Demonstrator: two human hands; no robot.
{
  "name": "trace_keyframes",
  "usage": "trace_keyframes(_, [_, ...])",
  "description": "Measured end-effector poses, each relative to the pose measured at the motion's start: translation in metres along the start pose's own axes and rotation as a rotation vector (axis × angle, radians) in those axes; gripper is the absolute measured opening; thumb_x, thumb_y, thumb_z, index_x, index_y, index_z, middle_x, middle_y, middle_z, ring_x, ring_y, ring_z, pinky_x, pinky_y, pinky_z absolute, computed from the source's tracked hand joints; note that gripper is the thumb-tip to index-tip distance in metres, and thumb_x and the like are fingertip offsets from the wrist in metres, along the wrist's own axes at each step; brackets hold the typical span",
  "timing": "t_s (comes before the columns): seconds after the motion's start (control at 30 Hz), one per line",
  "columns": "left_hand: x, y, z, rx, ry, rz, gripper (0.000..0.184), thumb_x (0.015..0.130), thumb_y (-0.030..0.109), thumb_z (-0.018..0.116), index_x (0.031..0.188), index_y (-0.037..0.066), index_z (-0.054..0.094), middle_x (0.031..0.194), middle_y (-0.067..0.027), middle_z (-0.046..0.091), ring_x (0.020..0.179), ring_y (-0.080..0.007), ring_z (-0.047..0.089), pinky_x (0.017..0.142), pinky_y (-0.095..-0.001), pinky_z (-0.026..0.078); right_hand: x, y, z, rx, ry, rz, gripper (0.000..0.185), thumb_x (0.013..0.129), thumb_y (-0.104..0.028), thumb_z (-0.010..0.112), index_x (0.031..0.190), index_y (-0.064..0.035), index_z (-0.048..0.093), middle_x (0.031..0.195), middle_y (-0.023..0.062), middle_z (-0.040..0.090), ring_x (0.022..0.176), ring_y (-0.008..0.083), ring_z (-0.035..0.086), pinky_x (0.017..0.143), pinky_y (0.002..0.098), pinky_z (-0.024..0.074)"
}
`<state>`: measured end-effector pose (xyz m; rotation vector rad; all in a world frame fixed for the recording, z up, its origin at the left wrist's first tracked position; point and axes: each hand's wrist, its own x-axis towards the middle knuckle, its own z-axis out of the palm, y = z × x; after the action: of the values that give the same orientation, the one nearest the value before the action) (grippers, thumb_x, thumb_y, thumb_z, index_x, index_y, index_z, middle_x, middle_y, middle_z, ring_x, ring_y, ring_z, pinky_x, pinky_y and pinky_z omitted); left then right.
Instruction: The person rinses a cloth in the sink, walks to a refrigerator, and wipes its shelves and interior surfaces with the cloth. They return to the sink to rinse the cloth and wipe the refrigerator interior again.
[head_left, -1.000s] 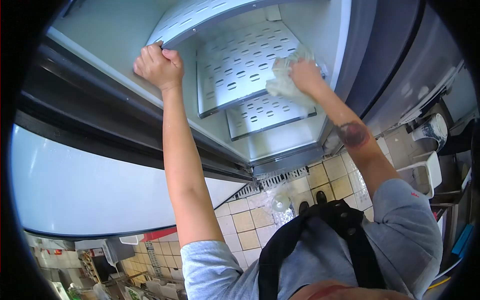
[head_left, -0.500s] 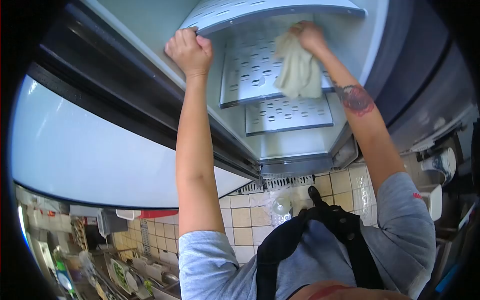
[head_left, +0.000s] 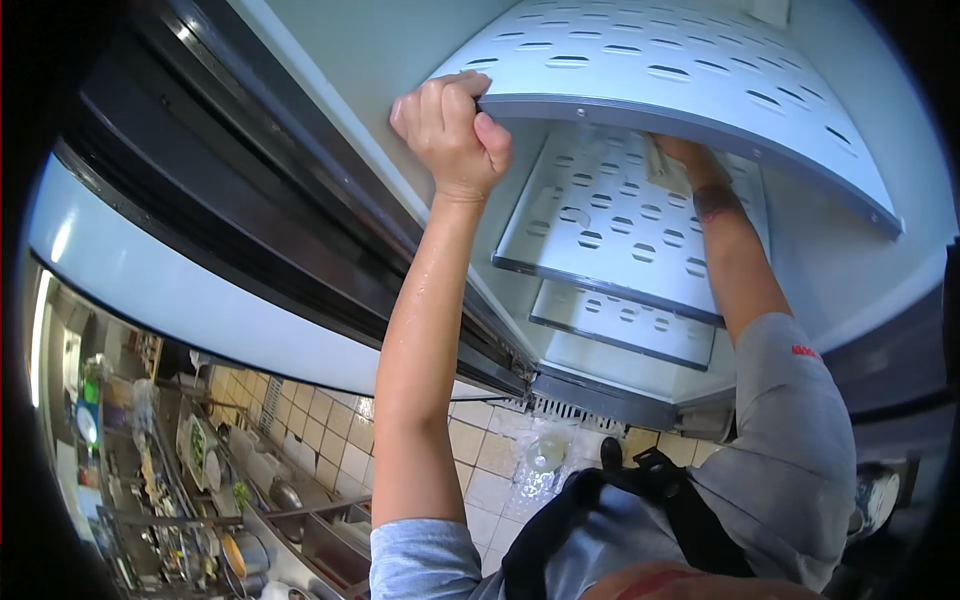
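My left hand (head_left: 453, 135) is closed around the left front corner of the upper perforated shelf (head_left: 640, 75) in a fridge. Deep inside, beneath that shelf, my right hand (head_left: 683, 152) grips a pale cloth (head_left: 665, 170). The upper shelf's front edge partly hides the fingers and the cloth. Below them lies the middle perforated shelf (head_left: 600, 215), with drops of water or wet marks on it. A lower perforated shelf (head_left: 620, 325) sits underneath, near the fridge's bottom.
The open fridge door (head_left: 200, 300) swings out to the left. A clear round container (head_left: 545, 453) stands on the wet tiled floor (head_left: 480, 490) by my foot. Sinks and counters with dishes (head_left: 205, 455) line the lower left. A white bucket (head_left: 877, 495) is at the right.
My right hand has pushed the cloth deeper into the fridge, under the upper shelf. My left hand keeps its hold on the shelf corner. The view has shifted closer to the fridge.
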<state>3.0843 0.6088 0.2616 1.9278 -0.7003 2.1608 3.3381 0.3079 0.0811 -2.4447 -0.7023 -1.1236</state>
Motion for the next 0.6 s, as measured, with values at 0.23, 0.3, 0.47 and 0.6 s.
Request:
trace_keyframes(0.23, [-0.001, -0.001, 0.000, 0.024, -0.002, 0.008, 0.024, 0.077, 0.023, 0.041, 0.081, 0.008, 0.059, 0.075, -0.0051, 0.055, 0.070, -0.0232, 0.048, 0.073, -0.0351, 0.031, 0.038, -0.072, 0.075, 0.392, -0.513, -0.160, 0.040, 0.088, -0.032, 0.052, 0.124, -0.0146, 0.052, 0.123, 0.0123, 0.055, 0.113, 0.0307, 0.051, 0.098, 0.0392, 0.0380])
trace_keyframes(0.3, [0.000, 0.001, -0.003, -0.009, -0.011, 0.009, 0.023, 0.077, 0.022, 0.041, 0.082, 0.008, 0.059, 0.075, -0.0058, 0.054, 0.070, -0.0239, 0.048, 0.073, -0.0354, 0.032, 0.036, -0.107, 0.069, 0.520, -0.581, -0.183, 0.037, 0.091, -0.029, 0.048, 0.126, -0.0158, 0.051, 0.124, 0.0119, 0.054, 0.112, 0.0299, 0.052, 0.097, 0.0377, 0.0389])
trace_keyframes(0.47, [0.006, 0.011, -0.030, -0.032, -0.228, -0.082, 0.023, 0.080, 0.020, 0.045, 0.089, 0.005, 0.060, 0.088, -0.0109, 0.058, 0.085, -0.0293, 0.053, 0.080, -0.0400, 0.036, -0.017, -0.185, -0.001, 0.648, -0.686, -0.243, 0.035, 0.093, -0.023, 0.045, 0.127, -0.0176, 0.050, 0.125, 0.0107, 0.054, 0.112, 0.0280, 0.053, 0.095, 0.0361, 0.0400])
trace_keyframes(0.6, [0.027, 0.034, -0.076, -0.095, -0.430, -0.176, 0.027, 0.084, 0.015, 0.046, 0.105, -0.001, 0.052, 0.106, -0.0191, 0.053, 0.102, -0.0321, 0.048, 0.088, -0.0427, 0.036, -0.064, -0.265, -0.061, 0.607, -0.743, -0.206, 0.032, 0.093, -0.020, 0.044, 0.123, -0.0156, 0.054, 0.118, 0.0117, 0.058, 0.105, 0.0279, 0.056, 0.092, 0.0360, 0.0419])
